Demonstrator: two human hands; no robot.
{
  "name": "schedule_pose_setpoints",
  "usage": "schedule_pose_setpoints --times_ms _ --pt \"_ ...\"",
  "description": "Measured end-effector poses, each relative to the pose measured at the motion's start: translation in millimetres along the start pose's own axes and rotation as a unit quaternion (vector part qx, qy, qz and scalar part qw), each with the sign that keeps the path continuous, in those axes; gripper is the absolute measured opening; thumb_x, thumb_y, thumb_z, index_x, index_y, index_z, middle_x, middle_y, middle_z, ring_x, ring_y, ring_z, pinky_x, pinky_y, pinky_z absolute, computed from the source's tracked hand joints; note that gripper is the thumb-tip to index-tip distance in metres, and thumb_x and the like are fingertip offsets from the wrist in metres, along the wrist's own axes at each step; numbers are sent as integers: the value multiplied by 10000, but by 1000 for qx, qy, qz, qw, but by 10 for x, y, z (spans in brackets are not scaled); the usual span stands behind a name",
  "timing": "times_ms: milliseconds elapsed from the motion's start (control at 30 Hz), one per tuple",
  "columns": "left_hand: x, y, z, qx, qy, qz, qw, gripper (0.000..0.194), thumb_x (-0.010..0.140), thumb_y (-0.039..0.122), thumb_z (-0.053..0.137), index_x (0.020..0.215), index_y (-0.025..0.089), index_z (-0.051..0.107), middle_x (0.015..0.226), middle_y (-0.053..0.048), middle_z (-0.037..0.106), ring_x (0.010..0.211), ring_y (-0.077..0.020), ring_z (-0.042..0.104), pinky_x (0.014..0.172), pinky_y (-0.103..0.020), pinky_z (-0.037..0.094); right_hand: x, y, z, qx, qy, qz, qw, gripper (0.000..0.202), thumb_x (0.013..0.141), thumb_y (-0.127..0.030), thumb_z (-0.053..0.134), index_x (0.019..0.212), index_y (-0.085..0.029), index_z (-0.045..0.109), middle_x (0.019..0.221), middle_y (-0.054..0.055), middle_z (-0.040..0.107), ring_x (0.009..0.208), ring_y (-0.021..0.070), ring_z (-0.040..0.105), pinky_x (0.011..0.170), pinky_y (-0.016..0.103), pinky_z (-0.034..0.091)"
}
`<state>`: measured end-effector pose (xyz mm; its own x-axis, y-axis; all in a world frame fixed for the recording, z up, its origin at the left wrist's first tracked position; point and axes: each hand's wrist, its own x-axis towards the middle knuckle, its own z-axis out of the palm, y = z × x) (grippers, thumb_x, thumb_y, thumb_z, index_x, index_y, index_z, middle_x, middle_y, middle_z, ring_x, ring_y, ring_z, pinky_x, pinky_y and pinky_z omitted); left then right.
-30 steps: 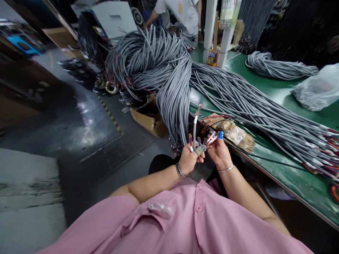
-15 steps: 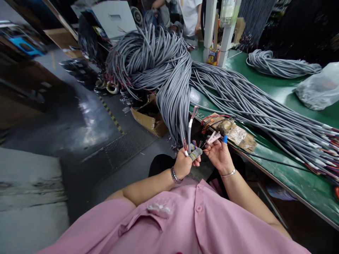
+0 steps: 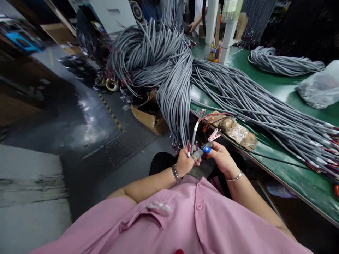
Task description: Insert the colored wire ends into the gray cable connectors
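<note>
My left hand (image 3: pixel 185 162) is closed around the ends of grey cables (image 3: pixel 194 135), with thin coloured wires (image 3: pixel 196 144) fanning out above the fingers. A grey sleeve with a yellow band covers its thumb. Close beside it, my right hand (image 3: pixel 219 157) is closed in a pinch, with a blue cover (image 3: pixel 207 149) on the thumb and a dark sleeve on a finger. What lies between its fingertips is hidden, though wire tips show right beside them. A pink clip (image 3: pixel 214 135) stands just above my right hand, by a taped wooden board (image 3: pixel 239 135) at the table edge.
A large heap of grey cables (image 3: pixel 150 53) hangs down past the table's left end. More cables (image 3: pixel 254 102) stretch across the green table (image 3: pixel 286 95). A cardboard box (image 3: pixel 148 118) sits below the heap. A plastic bag (image 3: pixel 321 86) lies at right. Another person's arm (image 3: pixel 194 25) shows behind.
My right hand has moved left and closed, and its thumb now meets the fingertips near my left hand. The upright cable end has tilted right. The person behind has shifted.
</note>
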<state>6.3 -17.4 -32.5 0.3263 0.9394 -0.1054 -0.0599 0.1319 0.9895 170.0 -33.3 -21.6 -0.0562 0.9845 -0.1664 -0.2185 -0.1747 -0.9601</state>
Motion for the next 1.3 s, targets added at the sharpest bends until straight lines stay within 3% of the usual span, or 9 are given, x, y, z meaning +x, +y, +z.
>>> schedule_pose_setpoints --times_ms 167,367,600,767,967,1167,1300 --pt "-1 -1 -8 7 -1 5 1000 339 783 441 659 672 138 555 541 -4 603 409 -96 562 387 -190 405 -7 26 62 -1 26 -25 999 162 711 -334 742 754 -196 670 686 -14 601 621 114 497 587 254 398" --pt "10 -22 -37 -13 0 -6 1000 349 773 447 667 654 140 551 532 -7 603 401 -94 556 388 -189 390 32 20 -42 164 130 3 978 123 694 -270 710 719 -210 605 593 -59 498 542 90 424 535 226 394" --pt "14 -44 -17 -15 2 -13 1000 342 760 454 676 677 144 559 537 -2 603 403 -96 548 387 -199 400 -37 68 -4 112 46 49 992 210 722 -372 736 745 -195 625 665 -26 562 574 95 473 585 252 425" --pt "20 0 -25 3 -39 -18 999 360 768 453 664 636 139 549 529 -8 596 401 -91 545 396 -199 403 -31 57 85 28 55 -22 998 177 713 -341 753 747 -196 656 689 -15 599 606 106 482 583 250 389" --pt "42 69 -54 35 -105 -47 993 360 756 447 676 627 136 550 481 0 576 366 -83 520 376 -182 356 -23 72 39 21 28 -44 998 144 711 -301 753 732 -195 658 666 -22 609 615 115 493 612 264 388" --pt "75 31 -45 8 -57 -35 998 398 788 479 627 602 135 551 498 -12 587 387 -85 539 383 -183 341 -6 149 10 12 58 -38 998 99 679 -240 742 687 -194 654 632 -32 582 584 109 460 581 256 368" --pt "81 17 -18 -11 -45 -36 998 368 764 471 655 640 137 562 531 -9 601 396 -88 548 383 -185 351 0 211 129 95 99 -27 990 71 686 -201 702 682 -202 632 630 -38 562 567 99 462 567 248 377"
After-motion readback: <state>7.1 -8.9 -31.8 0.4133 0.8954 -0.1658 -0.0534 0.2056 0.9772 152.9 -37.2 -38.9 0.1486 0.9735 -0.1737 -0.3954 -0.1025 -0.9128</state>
